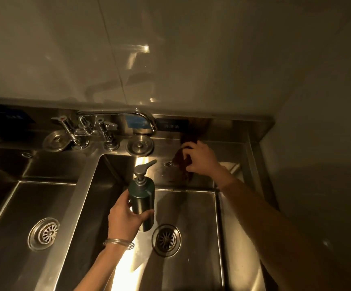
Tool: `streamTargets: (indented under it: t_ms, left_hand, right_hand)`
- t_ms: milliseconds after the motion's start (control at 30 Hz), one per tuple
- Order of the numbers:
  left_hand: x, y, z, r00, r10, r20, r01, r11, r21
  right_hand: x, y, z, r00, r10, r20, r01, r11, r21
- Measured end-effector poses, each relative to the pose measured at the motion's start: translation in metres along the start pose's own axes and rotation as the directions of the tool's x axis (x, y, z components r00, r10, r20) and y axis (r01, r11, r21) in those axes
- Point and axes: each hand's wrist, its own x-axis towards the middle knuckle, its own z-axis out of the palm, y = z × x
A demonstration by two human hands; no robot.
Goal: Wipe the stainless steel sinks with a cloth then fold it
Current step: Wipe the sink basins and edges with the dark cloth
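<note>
Left hand (126,215) wrapped the soap bottle (142,201), lifted clear (of wiping); right fingers (193,155) bunched cloth (182,158) behind the sink (217,206).

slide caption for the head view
Left hand holds pump bottle over the sink; right hand grips a cloth on its back wall

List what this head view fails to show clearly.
Head view:
The cloth: mostly hidden under the right hand.
The left sink: cut off by left and bottom edges.
The backsplash label: writing too small and dim.
The pump bottle: left hand covers its lower side.
</note>
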Motion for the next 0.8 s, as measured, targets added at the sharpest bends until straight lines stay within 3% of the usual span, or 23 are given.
streamTargets:
  t_ms: [167,333,400,500,567,667,800]
  left_hand:
    - [0.011,0.025,0.004,0.999,0.008,-0.052,-0.012,0.997,-0.074]
    - [0.009,0.034,0.007,0.994,0.012,-0.108,-0.023,0.995,-0.099]
    - [0.010,0.036,0.010,0.994,0.010,-0.105,-0.021,0.995,-0.098]
    - [0.015,0.043,0.019,0.994,0.018,-0.110,-0.027,0.996,-0.080]
    - [0.018,0.054,0.027,0.992,0.031,-0.123,-0.040,0.996,-0.075]
    - [0.028,0.072,0.035,0.986,0.065,-0.151,-0.076,0.995,-0.069]
    - [0.052,0.102,0.043,0.975,0.119,-0.185,-0.136,0.987,-0.081]
  right_hand:
    - [-0.053,0.076,-0.010,0.952,0.307,0.006,-0.307,0.950,-0.051]
    - [-0.039,0.026,0.004,0.809,0.570,-0.145,-0.582,0.810,-0.067]
    - [-0.028,0.008,0.005,0.840,0.525,-0.137,-0.535,0.844,-0.045]
    - [-0.010,-0.014,0.005,0.972,0.236,-0.005,-0.235,0.964,-0.126]
    - [-0.003,-0.023,0.006,0.995,0.084,0.060,-0.074,0.985,-0.158]
    - [-0.004,-0.014,0.005,0.995,0.085,0.048,-0.076,0.984,-0.159]
    - [-0.030,0.028,0.001,0.982,0.188,-0.018,-0.188,0.976,-0.112]
